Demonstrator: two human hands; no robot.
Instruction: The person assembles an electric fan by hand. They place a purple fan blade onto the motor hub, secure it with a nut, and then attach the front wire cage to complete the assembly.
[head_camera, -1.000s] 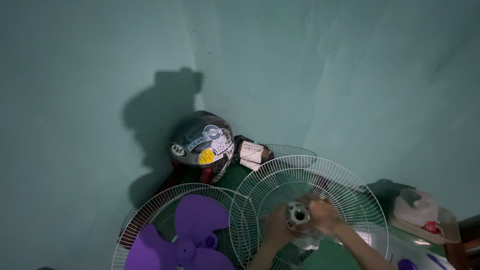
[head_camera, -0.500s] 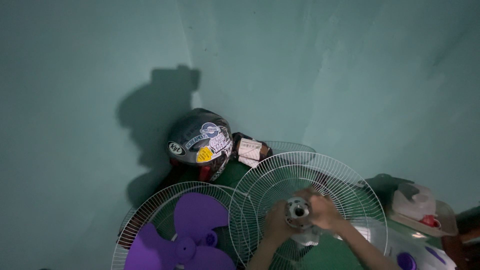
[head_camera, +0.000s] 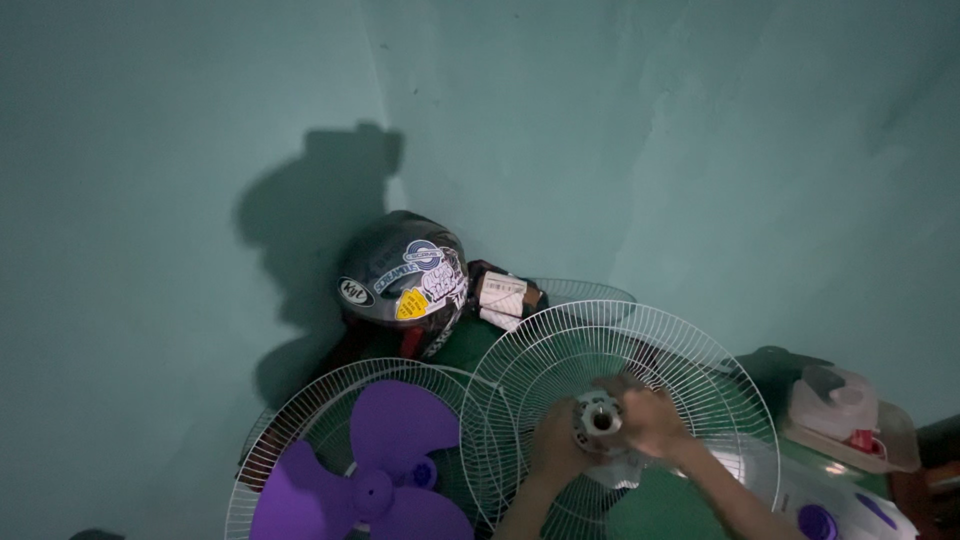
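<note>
A white wire fan guard (head_camera: 560, 345) stands upright in front of me, with a round metal motor hub (head_camera: 598, 420) at its middle. My left hand (head_camera: 552, 450) grips the hub from the left. My right hand (head_camera: 652, 422) closes on it from the right, fingers wrapped around its rim. To the left lies a second wire guard (head_camera: 300, 420) with a purple fan blade (head_camera: 385, 455) inside it.
A dark helmet (head_camera: 402, 280) covered in stickers rests against the teal wall (head_camera: 600, 130), with a small brown box (head_camera: 503, 298) beside it. A clear plastic container (head_camera: 850, 415) sits at the right. A white fan base with purple knobs (head_camera: 820, 515) shows at bottom right.
The view has shifted slightly. Both hands stay on the hub with only small changes in finger position.
</note>
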